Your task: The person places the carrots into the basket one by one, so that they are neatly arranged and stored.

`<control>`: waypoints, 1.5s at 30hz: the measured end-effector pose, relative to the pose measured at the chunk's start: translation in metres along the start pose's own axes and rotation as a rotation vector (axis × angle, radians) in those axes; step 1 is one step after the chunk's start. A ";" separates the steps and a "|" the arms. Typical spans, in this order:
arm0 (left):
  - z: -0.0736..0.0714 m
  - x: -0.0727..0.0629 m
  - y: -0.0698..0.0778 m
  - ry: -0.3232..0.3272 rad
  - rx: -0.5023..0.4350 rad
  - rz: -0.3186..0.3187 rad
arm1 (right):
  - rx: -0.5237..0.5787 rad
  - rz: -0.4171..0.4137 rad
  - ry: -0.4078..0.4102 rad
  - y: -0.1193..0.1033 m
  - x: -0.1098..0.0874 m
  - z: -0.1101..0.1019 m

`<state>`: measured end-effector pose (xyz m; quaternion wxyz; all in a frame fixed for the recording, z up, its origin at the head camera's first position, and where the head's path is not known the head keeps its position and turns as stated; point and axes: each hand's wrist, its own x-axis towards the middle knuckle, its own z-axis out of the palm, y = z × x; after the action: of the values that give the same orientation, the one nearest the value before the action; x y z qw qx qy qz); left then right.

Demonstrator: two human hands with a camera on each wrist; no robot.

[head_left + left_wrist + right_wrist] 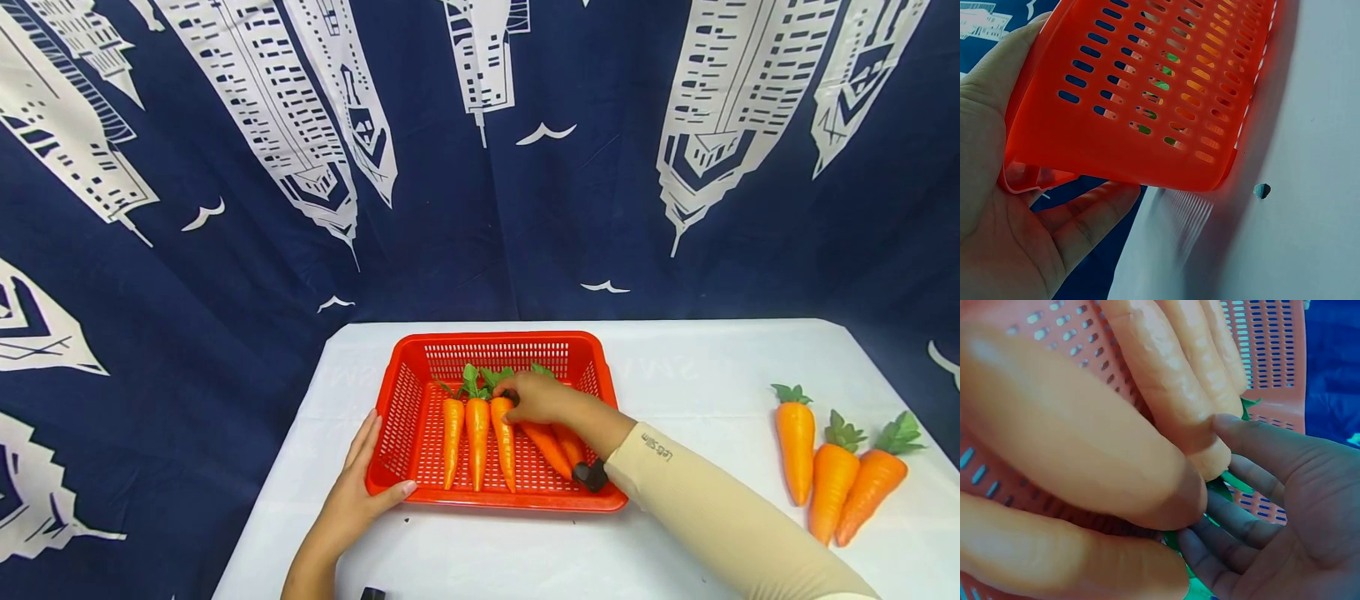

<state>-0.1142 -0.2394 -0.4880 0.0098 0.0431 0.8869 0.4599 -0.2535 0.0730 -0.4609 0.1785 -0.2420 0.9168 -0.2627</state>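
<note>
Several orange carrots with green leafy tops lie side by side in a red plastic basket (510,500). My left hand (356,492) holds the basket's front left corner, thumb at the front rim and fingers along the left side. Over the basket, my right hand (536,398) pinches the leafy end of the third carrot (504,442) from the left. In the right wrist view its thumb lies on that carrot's crown (1210,459), with the fingers among the green tops. Two more carrots (546,450) slant under the right forearm, which partly hides them.
Three larger carrots (834,479) lie on the white table (690,375) at the right, beyond the right sleeve (720,500). A dark blue cloth (525,217) with a white building print hangs behind the table. A small dark speck (1262,190) marks the tabletop near the basket.
</note>
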 end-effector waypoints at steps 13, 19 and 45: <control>0.001 -0.001 -0.001 0.001 -0.011 0.011 | 0.180 -0.026 0.120 -0.004 -0.010 -0.024; 0.002 -0.002 -0.003 0.005 0.006 0.015 | 0.263 -0.053 0.233 -0.008 -0.026 -0.039; 0.001 0.000 0.000 -0.001 -0.011 -0.008 | 0.344 0.064 0.515 0.054 -0.098 -0.088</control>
<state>-0.1137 -0.2387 -0.4887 0.0126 0.0397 0.8844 0.4648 -0.2328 0.2008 -0.4018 -0.0133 -0.1047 0.8811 -0.4610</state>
